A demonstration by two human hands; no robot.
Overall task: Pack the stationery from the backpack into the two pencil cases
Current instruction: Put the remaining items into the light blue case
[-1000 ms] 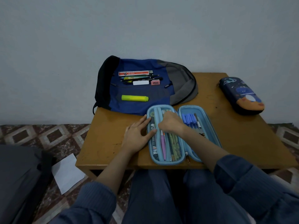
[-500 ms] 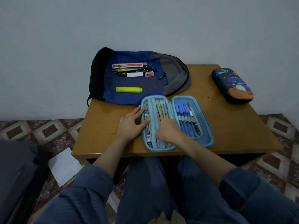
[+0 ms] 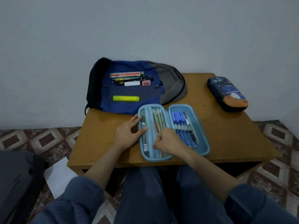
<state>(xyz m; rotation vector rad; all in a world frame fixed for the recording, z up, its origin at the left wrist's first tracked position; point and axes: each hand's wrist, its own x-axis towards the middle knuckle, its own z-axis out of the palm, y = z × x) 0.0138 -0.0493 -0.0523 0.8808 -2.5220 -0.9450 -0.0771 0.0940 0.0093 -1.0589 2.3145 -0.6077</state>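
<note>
Open blue pencil case (image 3: 201, 147) lying flat on the desk (image 3: 226, 130), directly under both of your hands. Your left hand (image 3: 127, 135) lies with straight, spread fingers on the case's left edge, apparently to keep it from sliding. Your right hand (image 3: 168, 141) is curled over the near end of the mesh pocket. Whether it pinches a zip pull or a pen is hidden, so its grip cannot be told. Pencils (image 3: 159, 117) show beyond its knuckles and blue pens (image 3: 179, 123) lie just to its right. Beyond your left hand, the backpack (image 3: 137, 67) carries what is left to pack: a yellow highlighter (image 3: 126, 98), a ruler (image 3: 125, 74) and two erasers (image 3: 131, 83). The dark pencil case (image 3: 228, 92) sits closed, well to the right of your right hand, probably awaiting its turn.
</note>
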